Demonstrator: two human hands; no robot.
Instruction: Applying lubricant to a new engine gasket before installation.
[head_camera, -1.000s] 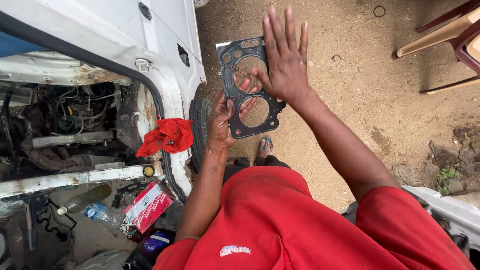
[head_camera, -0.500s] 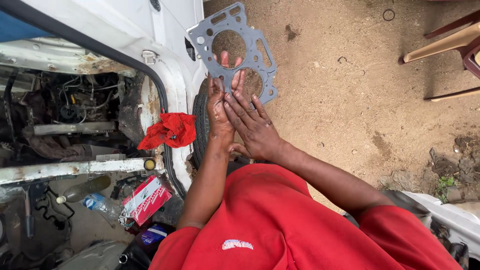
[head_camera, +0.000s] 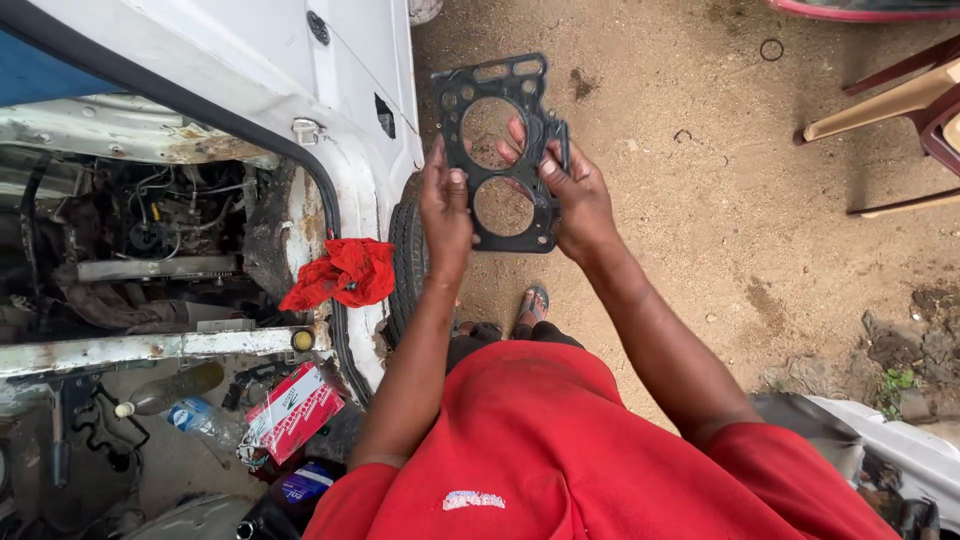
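I hold a flat black engine gasket (head_camera: 503, 92) with two large round holes out in front of me, over the dirt ground. My left hand (head_camera: 445, 208) grips its left edge. On the right edge my right hand (head_camera: 575, 195) holds it, fingers reaching across the strip between the two holes. The gasket faces me, long side roughly vertical. My red shirt (head_camera: 560, 450) fills the bottom of the view.
A white vehicle (head_camera: 250, 80) stands open at left, its engine bay (head_camera: 150, 240) exposed, with a red rag (head_camera: 340, 272) on its edge and a tyre (head_camera: 405, 265) below my left hand. A red and white box (head_camera: 295, 412) and plastic bottle (head_camera: 200, 418) lie inside. Chair legs (head_camera: 900, 100) stand at right.
The gasket has been turned from its pale grey side to its black side. My right hand moved from lying flat over it to gripping its right edge.
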